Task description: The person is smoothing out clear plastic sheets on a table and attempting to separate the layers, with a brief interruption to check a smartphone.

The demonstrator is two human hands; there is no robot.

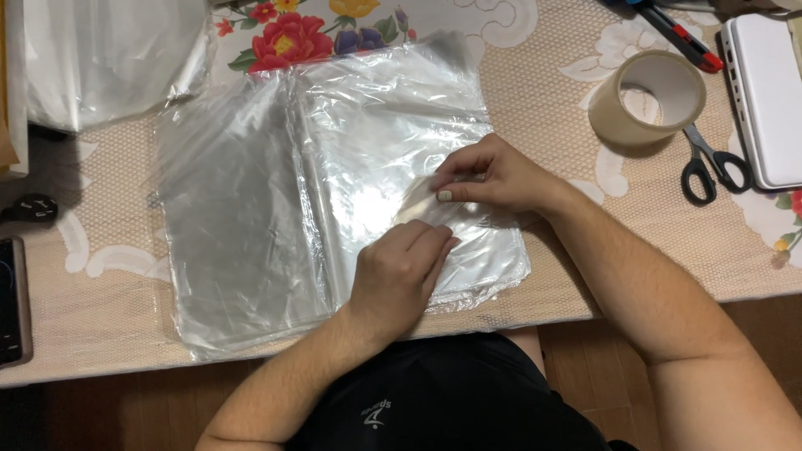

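While our left hand lies flat, fingers together, pressing the clear plastic bags stacked mid-table, our right hand pinches the top sheet's edge; slick film could slip, or several sheets lift together.

Looking like a home table doubling as a packing spot: floral lace tablecloth covering it, tape roll, scissors, phone lying about, wooden floor showing below.
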